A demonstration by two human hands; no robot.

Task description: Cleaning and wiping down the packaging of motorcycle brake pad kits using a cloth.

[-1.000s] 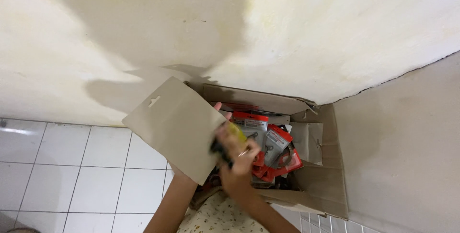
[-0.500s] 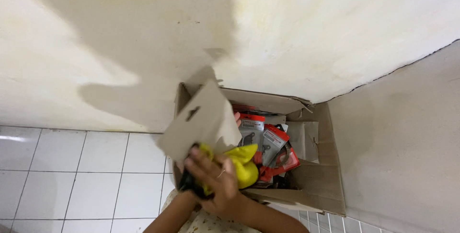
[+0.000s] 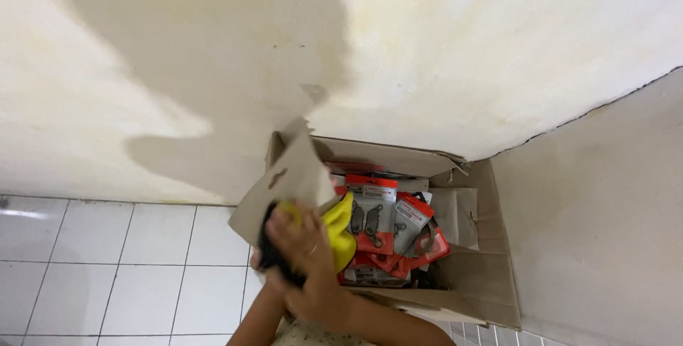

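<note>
An open cardboard box (image 3: 491, 275) stands on the floor in the corner of two walls. It holds several red-and-grey blister packs (image 3: 373, 214) of small metal parts. My right hand (image 3: 302, 243) lies over a yellow and black soft item (image 3: 341, 229) at the box's left edge, fingers curled on it. My left hand (image 3: 260, 264) is pressed under that item and mostly hidden by it and by my right hand. The box's left flap (image 3: 284, 179) stands tilted just above my hands.
A stained cream wall (image 3: 213, 54) rises behind the box and a grey wall (image 3: 605, 197) closes the right side. White floor tiles (image 3: 107, 268) spread to the left. My forearms enter from the bottom edge.
The yellow and black item has come up out of the box into my hands. The left flap has swung from lying outward to standing more upright. The view has shifted closer.
</note>
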